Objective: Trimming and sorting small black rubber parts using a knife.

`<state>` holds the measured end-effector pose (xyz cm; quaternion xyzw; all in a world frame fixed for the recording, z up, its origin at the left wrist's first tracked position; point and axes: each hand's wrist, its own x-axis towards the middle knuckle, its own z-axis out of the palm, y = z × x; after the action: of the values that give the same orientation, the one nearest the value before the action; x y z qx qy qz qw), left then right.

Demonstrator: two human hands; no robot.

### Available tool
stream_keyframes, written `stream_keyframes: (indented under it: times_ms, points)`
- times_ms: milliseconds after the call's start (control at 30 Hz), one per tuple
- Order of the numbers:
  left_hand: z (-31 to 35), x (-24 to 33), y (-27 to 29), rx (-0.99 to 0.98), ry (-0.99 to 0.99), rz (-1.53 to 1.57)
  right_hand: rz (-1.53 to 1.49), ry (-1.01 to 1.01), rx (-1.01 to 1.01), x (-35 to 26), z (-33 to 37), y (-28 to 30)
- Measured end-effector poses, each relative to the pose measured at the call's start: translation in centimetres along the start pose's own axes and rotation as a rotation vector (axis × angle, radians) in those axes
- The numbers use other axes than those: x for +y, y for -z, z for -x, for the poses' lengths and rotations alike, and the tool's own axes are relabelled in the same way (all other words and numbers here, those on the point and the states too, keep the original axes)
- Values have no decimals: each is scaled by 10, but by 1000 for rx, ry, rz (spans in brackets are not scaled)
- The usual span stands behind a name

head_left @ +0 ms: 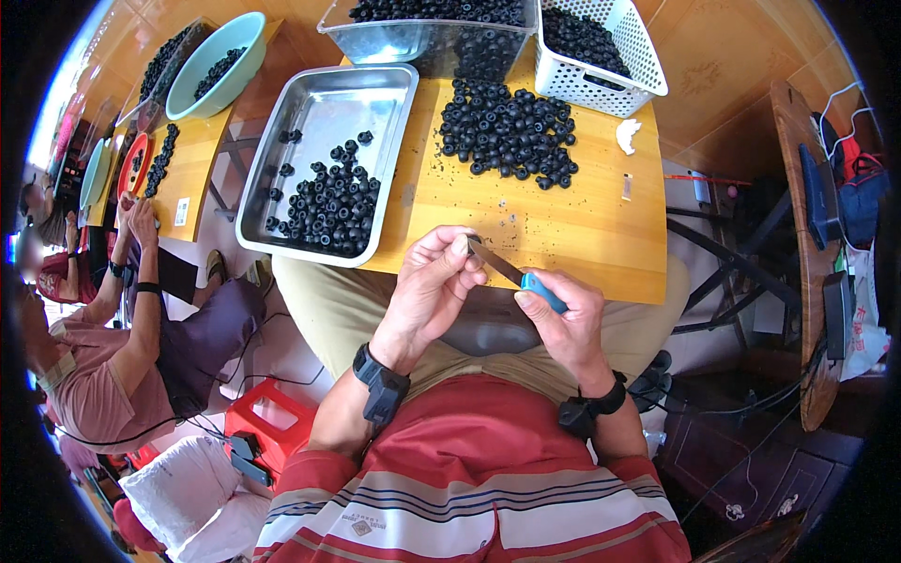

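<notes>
Black bead (473, 245), small and mostly covered by fingers, sits pinched at the fingertips of the left hand (434, 280), above the near edge of the table. That hand is closed to a tight pinch, thumb against the fingers. The right hand (569, 321) is wrapped around the blue handle of a knife (508, 270), thumb along the handle, and the blade's tip end meets the bead right beside the left fingertips. Exactly where the edge bites is too small to tell.

With the blade so close to skin, short, light strokes seem best, the left hand turning the bead to the edge rather than the knife reaching round it. Left fingertips would do well to stay behind the edge, and a firm pinch should stop the bead from rolling.

Dark crumbs (507, 221) lie on the yellow table (615, 246) just beyond the hands. To the left, a metal tray (324, 111) holds a cluster of similar beads; farther out, a loose heap (507, 136) spreads across the wood. Behind it stand a clear tub (399, 43) and a white basket (646, 77), both holding more.
</notes>
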<state>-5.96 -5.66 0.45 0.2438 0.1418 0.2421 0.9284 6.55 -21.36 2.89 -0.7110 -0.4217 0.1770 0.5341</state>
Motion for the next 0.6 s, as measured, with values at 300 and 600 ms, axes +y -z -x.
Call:
stream_keyframes:
  times_ms: [300,600]
  points:
    - [25,30,-19,61,-175,-241,-72,-171,206,7,-8,19]
    - [29,93,2,500,-763,-1425,-110,-204,168,19,-3,6]
